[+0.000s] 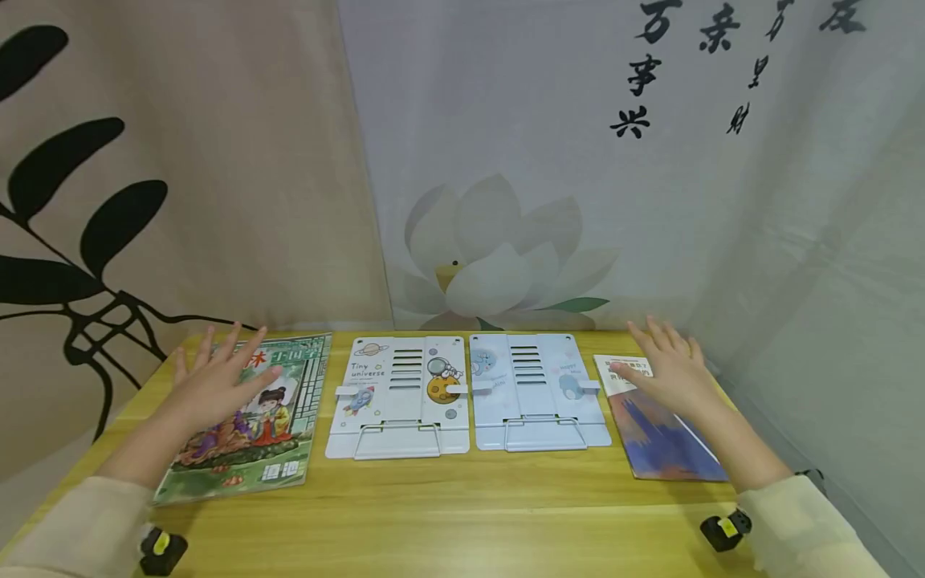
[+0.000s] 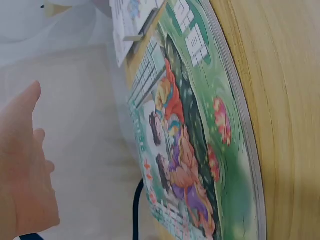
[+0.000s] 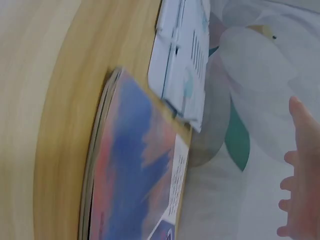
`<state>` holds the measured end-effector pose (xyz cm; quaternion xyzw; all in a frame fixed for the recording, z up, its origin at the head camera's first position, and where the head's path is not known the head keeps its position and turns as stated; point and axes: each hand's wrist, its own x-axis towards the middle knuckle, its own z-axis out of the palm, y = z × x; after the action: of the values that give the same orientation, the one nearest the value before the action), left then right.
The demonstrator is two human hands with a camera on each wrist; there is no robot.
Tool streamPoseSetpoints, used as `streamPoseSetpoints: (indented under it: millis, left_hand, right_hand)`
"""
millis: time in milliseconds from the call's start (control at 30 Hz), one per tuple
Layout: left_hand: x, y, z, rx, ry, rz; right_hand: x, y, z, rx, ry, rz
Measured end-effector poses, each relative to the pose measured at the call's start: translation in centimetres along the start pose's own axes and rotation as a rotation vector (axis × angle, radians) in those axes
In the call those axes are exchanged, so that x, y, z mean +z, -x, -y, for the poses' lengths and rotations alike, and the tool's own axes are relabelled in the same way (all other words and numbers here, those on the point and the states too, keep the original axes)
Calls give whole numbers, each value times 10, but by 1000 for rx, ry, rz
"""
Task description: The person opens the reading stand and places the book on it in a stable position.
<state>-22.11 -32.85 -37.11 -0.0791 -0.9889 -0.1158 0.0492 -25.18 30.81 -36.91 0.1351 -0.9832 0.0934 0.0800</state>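
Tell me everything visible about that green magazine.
The green magazine lies closed and flat, slightly turned, on the left of the wooden table, left of a white stand. Its paper-looking cover shows two robed figures, pink flowers below and white characters near a corner; page edges show along the near side. The left grip hides part of its top lettering in the head view but appears to hover above, not touching.

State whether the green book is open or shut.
Shut: the green book lies cover up, page edges together in the left wrist view.
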Motion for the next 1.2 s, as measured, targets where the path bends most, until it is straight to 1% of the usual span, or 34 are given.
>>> streamPoseSetpoints:
  millis: [233, 400, 500, 667, 867, 967, 1100, 1200]
  left_hand:
    - [6, 4, -10, 22, 45, -82]
    - [9, 9, -24, 50, 56, -136]
    - [11, 13, -33, 72, 81, -153]
    - [16, 18, -50, 101, 141, -171]
    - [26, 24, -66, 131, 233, -197]
    - [31, 27, -74, 132, 278, -203]
    - [40, 30, -83, 132, 328, -230]
    - [48, 31, -88, 145, 375, -252]
  right_hand:
    - [1, 3, 23, -36, -85, -63]
    - [7, 4, 43, -75, -121, -112]
    - [13, 6, 56, -104, -145, -142]
    - [24, 9, 81, -146, -211, -178]
    - [37, 14, 108, -170, -297, -215]
    - [44, 15, 119, -192, -345, -245]
    - [54, 16, 132, -231, -413, -286]
    - [61, 17, 142, -230, -485, -281]
